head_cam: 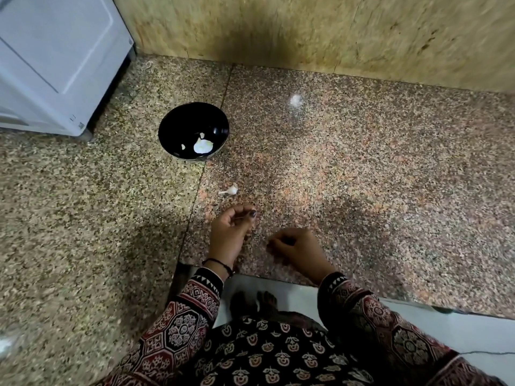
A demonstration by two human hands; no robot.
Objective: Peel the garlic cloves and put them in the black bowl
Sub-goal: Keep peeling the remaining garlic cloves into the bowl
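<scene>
- White appliance (55,57) far L on granite counter (362,162).
- Black bowl (167,126) near it, pale pieces (203,146) inside.
- Garlic clove (230,190) on counter, btw bowl & L hand (232,231).
- L hand pinches thin pale sliver (240,217).
- R hand (296,246) curled; contents can't tell.

Garlic clove (230,190) near black bowl (178,123)

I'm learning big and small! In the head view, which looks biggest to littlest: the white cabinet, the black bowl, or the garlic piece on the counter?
1. white cabinet, even partly cropped
2. black bowl
3. garlic piece, though nearest
</scene>
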